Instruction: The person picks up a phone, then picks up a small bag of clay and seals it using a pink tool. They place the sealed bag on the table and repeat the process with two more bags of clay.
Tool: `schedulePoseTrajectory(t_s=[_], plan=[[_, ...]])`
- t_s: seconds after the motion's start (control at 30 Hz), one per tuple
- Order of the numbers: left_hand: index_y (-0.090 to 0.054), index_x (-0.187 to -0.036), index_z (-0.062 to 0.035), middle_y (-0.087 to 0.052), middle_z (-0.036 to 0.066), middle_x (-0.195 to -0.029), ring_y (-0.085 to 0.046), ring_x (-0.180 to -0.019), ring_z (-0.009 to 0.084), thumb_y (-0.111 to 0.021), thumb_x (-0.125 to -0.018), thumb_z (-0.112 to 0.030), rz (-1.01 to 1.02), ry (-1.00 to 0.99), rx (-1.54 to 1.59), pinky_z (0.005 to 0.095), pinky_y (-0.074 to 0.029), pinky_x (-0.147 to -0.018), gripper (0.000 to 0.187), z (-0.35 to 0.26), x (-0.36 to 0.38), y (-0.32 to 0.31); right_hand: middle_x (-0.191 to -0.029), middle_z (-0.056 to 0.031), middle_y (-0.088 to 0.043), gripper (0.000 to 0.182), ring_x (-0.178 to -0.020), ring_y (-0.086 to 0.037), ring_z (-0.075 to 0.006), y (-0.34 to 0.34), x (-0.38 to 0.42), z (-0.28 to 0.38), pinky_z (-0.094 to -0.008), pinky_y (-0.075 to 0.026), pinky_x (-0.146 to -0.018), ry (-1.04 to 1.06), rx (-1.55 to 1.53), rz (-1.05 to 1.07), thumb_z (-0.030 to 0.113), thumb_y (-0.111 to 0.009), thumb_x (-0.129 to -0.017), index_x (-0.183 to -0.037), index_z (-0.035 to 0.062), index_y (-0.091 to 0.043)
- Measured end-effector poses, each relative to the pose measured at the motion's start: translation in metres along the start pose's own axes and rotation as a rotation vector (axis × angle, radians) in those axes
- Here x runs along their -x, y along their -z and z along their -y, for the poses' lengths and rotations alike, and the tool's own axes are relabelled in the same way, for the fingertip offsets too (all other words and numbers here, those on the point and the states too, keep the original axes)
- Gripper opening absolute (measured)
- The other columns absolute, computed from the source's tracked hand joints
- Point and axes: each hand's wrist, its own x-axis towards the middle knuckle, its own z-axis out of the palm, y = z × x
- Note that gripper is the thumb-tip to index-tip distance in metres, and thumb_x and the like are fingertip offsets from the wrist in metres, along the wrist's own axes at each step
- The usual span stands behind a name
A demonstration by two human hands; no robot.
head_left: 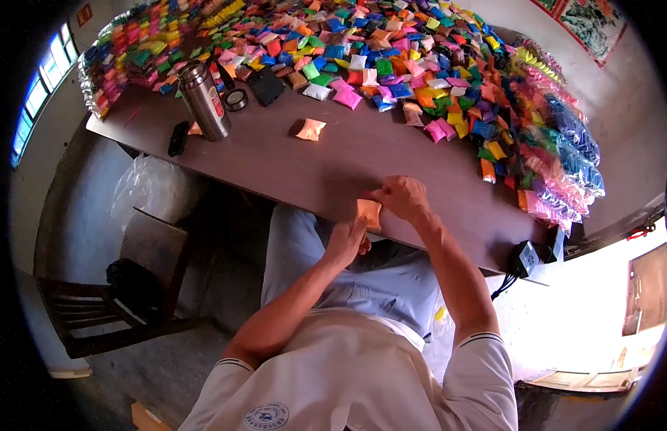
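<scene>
An orange packet point(369, 213) is held up at the front edge of the brown table point(269, 161). My left hand point(345, 243) is closed on its lower left side, fingers pinched together. At the packet's upper right corner is my right hand point(405, 197), its fingers curled in and touching or nearly touching that corner. A second, lighter orange packet point(311, 129) lies by itself on the table, farther back and to the left. Behind it spreads a large heap of small coloured packets point(391, 57).
A steel flask point(204, 100) stands at the back left, beside a tape roll point(235, 99) and a black box point(266, 86). Clear bags of packets point(563, 158) are piled at right. A black device point(521, 258) sits at the right corner. A wooden chair point(96, 312) stands lower left.
</scene>
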Motion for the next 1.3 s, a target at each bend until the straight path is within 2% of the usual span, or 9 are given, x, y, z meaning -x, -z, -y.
schedulePoseTrajectory(t_s=[0.13, 0.2, 0.33, 0.47, 0.53, 0.8, 1.0, 1.13, 1.3], plan=[[-0.053, -0.069, -0.0002, -0.053, 0.004, -0.055, -0.057, -0.051, 0.0125, -0.044, -0.097, -0.042, -0.009, 0.045, -0.121, 0.0265, -0.043, -0.046, 0.052, -0.003, 0.01, 0.003, -0.075, -0.0162, -0.065, 0.04, -0.075, -0.064, -0.0344, 0.005, -0.002, -0.026, -0.0444, -0.049, -0.065, -0.134, -0.092, -0.145, 0.044, -0.065, -0.082, -0.081, 0.0039, -0.065], [-0.053, -0.068, 0.0004, -0.054, 0.006, -0.055, -0.058, -0.051, 0.0142, -0.043, -0.097, -0.043, -0.019, 0.025, -0.192, 0.0281, -0.043, -0.047, 0.053, -0.005, 0.008, 0.0, -0.075, -0.0154, -0.065, 0.045, -0.075, -0.065, -0.0331, 0.005, 0.011, -0.022, -0.0445, -0.05, -0.068, -0.187, -0.368, -0.116, 0.049, -0.066, -0.079, -0.082, 0.0044, -0.064], [-0.054, -0.07, 0.0018, -0.055, 0.009, -0.056, -0.058, -0.052, 0.02, -0.04, -0.098, -0.043, -0.014, -0.112, -0.375, 0.0337, -0.044, -0.051, 0.054, 0.002, 0.002, -0.007, -0.075, -0.0147, -0.065, 0.044, -0.074, -0.065, -0.0325, 0.013, 0.034, 0.03, -0.0422, -0.05, -0.068, -0.143, -0.369, -0.134, 0.049, -0.069, -0.077, -0.08, 0.0053, -0.063], [-0.055, -0.071, 0.0015, -0.055, 0.011, -0.058, -0.057, -0.053, 0.023, -0.042, -0.098, -0.041, -0.082, -0.23, -0.518, 0.0347, -0.044, -0.053, 0.052, -0.025, 0.011, -0.012, -0.078, -0.0155, -0.066, 0.032, -0.073, -0.065, -0.0332, -0.001, 0.031, 0.034, -0.0381, -0.05, -0.064, -0.152, -0.204, -0.089, 0.036, -0.069, -0.077, -0.079, 0.0053, -0.063], [-0.06, -0.073, -0.0013, -0.057, 0.005, -0.059, -0.054, -0.052, 0.012, -0.046, -0.097, -0.042, -0.032, -0.224, -0.444, 0.0296, -0.044, -0.052, 0.05, -0.026, 0.013, -0.011, -0.079, -0.0162, -0.066, 0.028, -0.074, -0.066, -0.0334, -0.008, 0.027, 0.027, -0.0369, -0.05, -0.064, -0.104, -0.177, -0.086, 0.032, -0.068, -0.077, -0.08, 0.0046, -0.063], [-0.06, -0.074, -0.006, -0.061, 0.005, -0.07, -0.059, -0.063, 0.013, -0.048, -0.095, -0.049, 0.207, 0.031, -0.03, 0.0279, -0.048, -0.059, 0.049, -0.015, 0.015, 0.001, -0.076, -0.007, -0.063, 0.014, -0.072, -0.056, -0.0122, -0.016, 0.029, -0.023, -0.0306, -0.048, -0.065, -0.094, -0.975, 0.034, 0.011, -0.059, -0.085, -0.094, 0.0018, -0.065], [-0.061, -0.077, -0.0056, -0.062, 0.008, -0.074, -0.06, -0.064, 0.0152, -0.05, -0.093, -0.052, 0.11, 0.193, 0.244, 0.0286, -0.051, -0.061, 0.05, -0.004, 0.01, -0.001, -0.082, -0.001, -0.062, 0.017, -0.075, -0.056, -0.0105, -0.017, 0.038, -0.016, -0.0263, -0.047, -0.069, -0.029, -0.783, 0.035, 0.009, -0.057, -0.09, -0.1, -0.0031, -0.062], [-0.062, -0.078, -0.0045, -0.064, 0.008, -0.075, -0.059, -0.062, 0.0156, -0.053, -0.093, -0.046, 0.046, 0.214, 0.24, 0.0289, -0.05, -0.059, 0.045, -0.003, 0.005, -0.005, -0.081, -0.0043, -0.064, 0.02, -0.076, -0.058, -0.012, -0.023, 0.041, -0.01, -0.028, -0.048, -0.069, -0.028, -0.694, -0.022, 0.011, -0.059, -0.09, -0.105, -0.0012, -0.061], [-0.062, -0.081, -0.0043, -0.063, 0.008, -0.076, -0.058, -0.061, 0.0155, -0.056, -0.093, -0.041, 0.039, 0.262, 0.4, 0.0288, -0.049, -0.058, 0.039, -0.006, 0.007, -0.007, -0.08, -0.0181, -0.064, 0.019, -0.07, -0.063, -0.0285, -0.023, 0.056, 0.006, -0.0323, -0.05, -0.065, -0.048, -0.48, -0.235, 0.01, -0.06, -0.088, -0.105, 0.0023, -0.057]])
